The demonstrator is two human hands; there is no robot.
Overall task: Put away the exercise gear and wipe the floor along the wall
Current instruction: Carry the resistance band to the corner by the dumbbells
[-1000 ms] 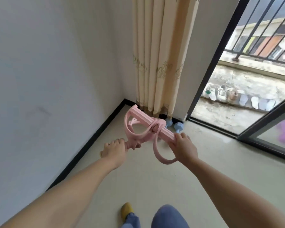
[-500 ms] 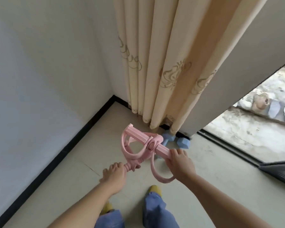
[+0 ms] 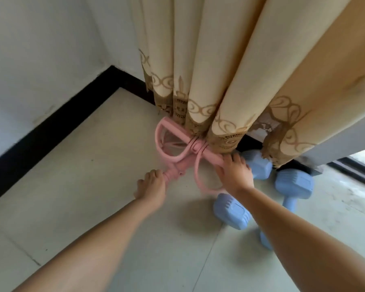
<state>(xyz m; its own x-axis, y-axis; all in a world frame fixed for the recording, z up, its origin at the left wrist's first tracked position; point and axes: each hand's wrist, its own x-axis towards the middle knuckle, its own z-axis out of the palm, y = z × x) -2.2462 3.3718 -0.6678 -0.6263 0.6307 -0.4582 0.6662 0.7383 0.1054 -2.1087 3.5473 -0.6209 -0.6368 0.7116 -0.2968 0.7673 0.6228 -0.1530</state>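
A pink pedal resistance puller (image 3: 178, 150) is held low over the floor in the corner, its far end tucked against the hem of the beige curtain (image 3: 230, 76). My left hand (image 3: 153, 187) grips its pink handle at the near left. Over on the right, my right hand (image 3: 234, 172) grips the pink foot bar. Two light blue dumbbells lie on the floor just right of my right hand: one (image 3: 233, 211) partly under my right forearm, the other (image 3: 293, 185) further right.
The white wall (image 3: 40, 60) with black skirting (image 3: 51, 127) runs along the left and meets the corner behind the curtain. A dark sliding-door track (image 3: 354, 171) sits at the far right. Pale tiled floor (image 3: 114, 218) lies under my arms.
I have bent down and moved closer to the corner. Both hands carried the pink puller forward and down until its far end reached the curtain hem beside the dumbbells.
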